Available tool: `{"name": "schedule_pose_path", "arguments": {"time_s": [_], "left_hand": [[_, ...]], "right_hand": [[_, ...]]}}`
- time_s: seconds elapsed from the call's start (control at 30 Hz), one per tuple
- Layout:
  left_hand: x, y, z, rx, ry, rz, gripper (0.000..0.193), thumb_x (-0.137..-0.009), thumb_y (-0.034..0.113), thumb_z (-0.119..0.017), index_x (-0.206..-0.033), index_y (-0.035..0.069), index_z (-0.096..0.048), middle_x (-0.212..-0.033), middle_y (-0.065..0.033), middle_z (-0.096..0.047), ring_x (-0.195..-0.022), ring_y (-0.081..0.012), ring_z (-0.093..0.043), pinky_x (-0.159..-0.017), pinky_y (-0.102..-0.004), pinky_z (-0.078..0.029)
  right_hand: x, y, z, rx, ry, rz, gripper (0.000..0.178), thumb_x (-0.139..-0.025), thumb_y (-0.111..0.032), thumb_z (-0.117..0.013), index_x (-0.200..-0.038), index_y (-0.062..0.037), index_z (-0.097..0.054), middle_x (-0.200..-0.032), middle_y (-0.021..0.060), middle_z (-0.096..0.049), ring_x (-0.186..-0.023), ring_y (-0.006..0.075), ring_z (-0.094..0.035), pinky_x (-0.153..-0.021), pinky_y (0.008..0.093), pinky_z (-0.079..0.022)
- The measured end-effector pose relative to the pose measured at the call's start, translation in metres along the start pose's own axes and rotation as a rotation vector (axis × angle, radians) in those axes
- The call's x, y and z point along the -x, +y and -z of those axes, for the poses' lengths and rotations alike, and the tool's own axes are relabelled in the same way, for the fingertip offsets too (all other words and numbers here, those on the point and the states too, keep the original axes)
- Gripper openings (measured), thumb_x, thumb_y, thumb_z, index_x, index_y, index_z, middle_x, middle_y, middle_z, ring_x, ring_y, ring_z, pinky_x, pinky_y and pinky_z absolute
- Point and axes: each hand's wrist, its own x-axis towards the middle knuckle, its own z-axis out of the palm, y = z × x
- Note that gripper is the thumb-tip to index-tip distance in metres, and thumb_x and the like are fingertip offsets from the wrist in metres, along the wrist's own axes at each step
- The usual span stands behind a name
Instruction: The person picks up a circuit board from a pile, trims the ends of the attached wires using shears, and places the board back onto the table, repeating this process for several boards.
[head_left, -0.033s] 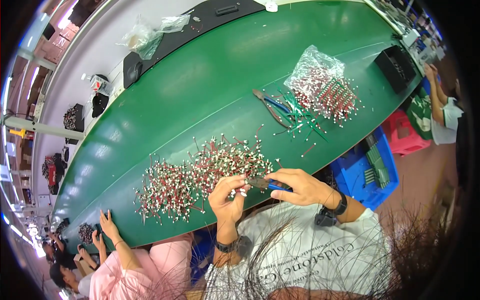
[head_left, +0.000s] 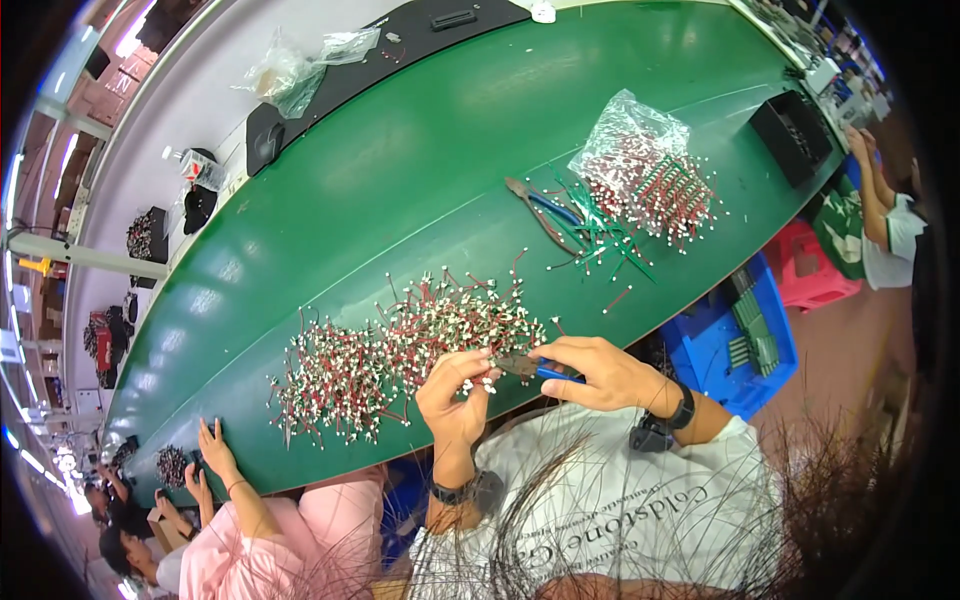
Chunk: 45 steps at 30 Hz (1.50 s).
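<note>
In my left hand [head_left: 452, 400], pinched between thumb and fingers, is a small wire piece with white ends [head_left: 488, 383]; its exact form is partly hidden by the fingertips. My right hand [head_left: 608, 376] is closed round the blue handles of a pair of cutting pliers [head_left: 518, 365]. The pliers' jaws point left and meet the piece at my left fingertips. Just beyond my hands lies a heap of short red wires with white ends [head_left: 455, 325], which joins a second heap [head_left: 335, 385] to the left on the green table [head_left: 400, 220].
Farther right, another pair of pliers [head_left: 540, 215] lies beside green strips [head_left: 610, 240] and a clear bag [head_left: 630, 135] of red-and-white parts. A black bin [head_left: 790, 138] stands at the table's right end. Below are a blue crate [head_left: 700, 345] and red stool [head_left: 808, 265]. A co-worker in pink [head_left: 290, 530] sits left.
</note>
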Motion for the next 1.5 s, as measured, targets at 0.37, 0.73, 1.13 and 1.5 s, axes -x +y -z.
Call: {"name": "schedule_pose_path", "arguments": {"time_s": [0.37, 0.73, 1.13, 1.5], "left_hand": [[-0.009, 0.008, 0.002, -0.122, -0.007, -0.149, 0.033, -0.059, -0.018, -0.059, -0.085, 0.000, -0.069, -0.090, -0.0140, -0.071, -0.083, -0.0250, -0.065, -0.076, -0.0334, -0.051], [-0.006, -0.005, -0.002, 0.083, -0.011, -0.117, 0.022, -0.064, -0.008, -0.077, -0.081, 0.002, -0.068, -0.086, -0.0100, -0.072, -0.081, -0.0228, -0.062, -0.073, -0.0324, -0.049], [0.002, -0.018, -0.006, 0.339, 0.135, 0.184, 0.018, -0.079, -0.006, -0.072, -0.095, 0.000, -0.066, -0.105, -0.0146, -0.066, -0.096, -0.0205, -0.063, -0.086, -0.0313, -0.050], [0.000, -0.007, -0.014, 0.173, 0.061, 0.104, 0.018, -0.078, -0.012, -0.068, -0.092, -0.002, -0.067, -0.101, -0.0150, -0.067, -0.093, -0.0208, -0.064, -0.082, -0.0308, -0.053]], "right_hand": [[-0.002, -0.002, 0.001, 0.038, 0.011, -0.009, 0.044, -0.090, -0.031, -0.064, -0.117, 0.0036, -0.057, -0.096, 0.0191, -0.064, -0.086, 0.0344, -0.062, -0.077, 0.0409, -0.050], [0.005, 0.015, -0.002, -0.373, -0.174, -0.201, 0.034, -0.095, -0.028, -0.059, -0.111, 0.0021, -0.064, -0.077, 0.0119, -0.063, -0.067, 0.0149, -0.060, -0.063, 0.0305, -0.048], [0.011, 0.007, 0.008, 0.254, 0.205, -0.118, 0.039, -0.088, -0.025, -0.065, -0.115, 0.0038, -0.060, -0.091, 0.0190, -0.062, -0.080, 0.0345, -0.061, -0.074, 0.0390, -0.049], [0.005, -0.005, 0.003, 0.063, 0.108, -0.073, 0.042, -0.089, -0.024, -0.064, -0.119, 0.0037, -0.058, -0.095, 0.0182, -0.062, -0.082, 0.0325, -0.061, -0.075, 0.0385, -0.049]]}}
